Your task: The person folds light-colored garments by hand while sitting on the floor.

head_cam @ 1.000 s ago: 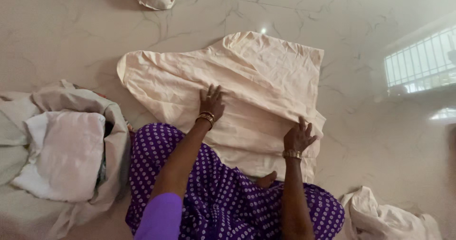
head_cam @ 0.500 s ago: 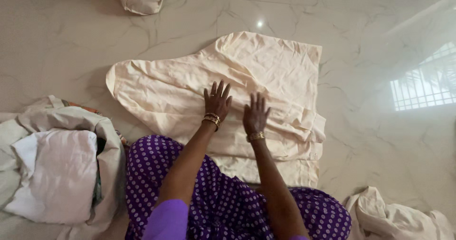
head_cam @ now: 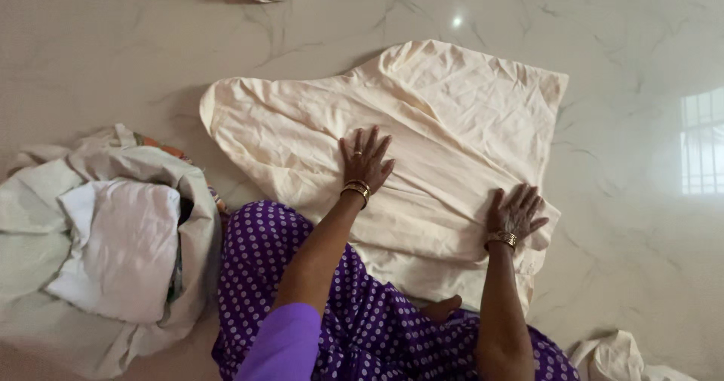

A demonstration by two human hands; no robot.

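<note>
Now I press both hands, left hand [head_cam: 365,162] and right hand [head_cam: 515,214], fingers spread wide and flat, smoothing the cream cloth [head_cam: 422,132] outward toward three o'clock.

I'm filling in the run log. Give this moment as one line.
left hand: flat on cloth | right hand: flat on cloth's right edge | cloth: spread on floor | pile: at left

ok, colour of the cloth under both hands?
Pale cream, plain, no pattern: the cloth spread on the floor, seen in the head view.
</note>
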